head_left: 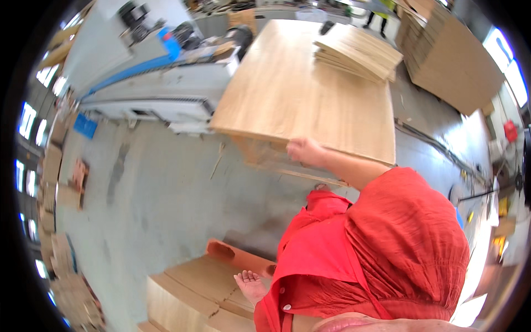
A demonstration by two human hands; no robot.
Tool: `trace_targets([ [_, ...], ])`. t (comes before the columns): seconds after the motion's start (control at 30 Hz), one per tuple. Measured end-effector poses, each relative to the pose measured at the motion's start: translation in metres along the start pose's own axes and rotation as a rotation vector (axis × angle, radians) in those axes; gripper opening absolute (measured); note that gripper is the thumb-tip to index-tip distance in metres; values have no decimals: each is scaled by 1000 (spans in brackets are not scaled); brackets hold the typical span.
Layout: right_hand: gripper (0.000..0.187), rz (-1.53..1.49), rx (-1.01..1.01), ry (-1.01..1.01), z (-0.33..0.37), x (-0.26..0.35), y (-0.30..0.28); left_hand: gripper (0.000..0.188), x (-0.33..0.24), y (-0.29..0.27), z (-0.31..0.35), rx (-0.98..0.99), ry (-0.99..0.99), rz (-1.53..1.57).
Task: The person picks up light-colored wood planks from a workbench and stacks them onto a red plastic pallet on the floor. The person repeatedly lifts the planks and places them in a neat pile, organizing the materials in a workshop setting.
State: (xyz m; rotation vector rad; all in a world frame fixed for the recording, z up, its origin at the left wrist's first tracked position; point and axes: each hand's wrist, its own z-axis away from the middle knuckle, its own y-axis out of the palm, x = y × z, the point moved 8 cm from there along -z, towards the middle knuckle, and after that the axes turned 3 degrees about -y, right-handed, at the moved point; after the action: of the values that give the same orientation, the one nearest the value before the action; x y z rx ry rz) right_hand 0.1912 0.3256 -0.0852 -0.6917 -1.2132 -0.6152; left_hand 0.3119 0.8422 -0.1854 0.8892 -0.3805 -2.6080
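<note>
My right hand (304, 150) reaches forward from a red sleeve and closes on the near edge of a large light wooden panel (298, 94), the top of a stack in front of me. My left hand (251, 285) is low and near my body. Its fingers are spread and rest on a lower stack of wooden boards (193, 290) at the bottom of the view. It holds nothing. My red garment (387, 254) hides the area to the lower right.
A smaller pile of thin boards (357, 52) lies on the far right of the large panel. A grey and blue machine (160, 94) stands to the left. Tall board stacks (453, 61) rise at the upper right. A person (379, 14) stands far back. Around me is concrete floor (155, 188).
</note>
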Motion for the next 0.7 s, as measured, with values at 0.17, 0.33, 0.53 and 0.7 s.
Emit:
trace_targets([
  [0.17, 26, 216, -971, -215, -3, 1, -297, 25, 42, 125, 18, 152, -19, -191],
  [0.33, 67, -501, -1333, 259, 5, -63, -453, 24, 144, 279, 14, 363, -223, -293],
  [0.53, 56, -379, -1174, 284, -26, -104, -568, 24, 247, 458, 54, 673, -368, -559],
  [0.7, 29, -351, -971, 271, -51, -109, -572, 25, 298, 565, 65, 860, -359, -770],
])
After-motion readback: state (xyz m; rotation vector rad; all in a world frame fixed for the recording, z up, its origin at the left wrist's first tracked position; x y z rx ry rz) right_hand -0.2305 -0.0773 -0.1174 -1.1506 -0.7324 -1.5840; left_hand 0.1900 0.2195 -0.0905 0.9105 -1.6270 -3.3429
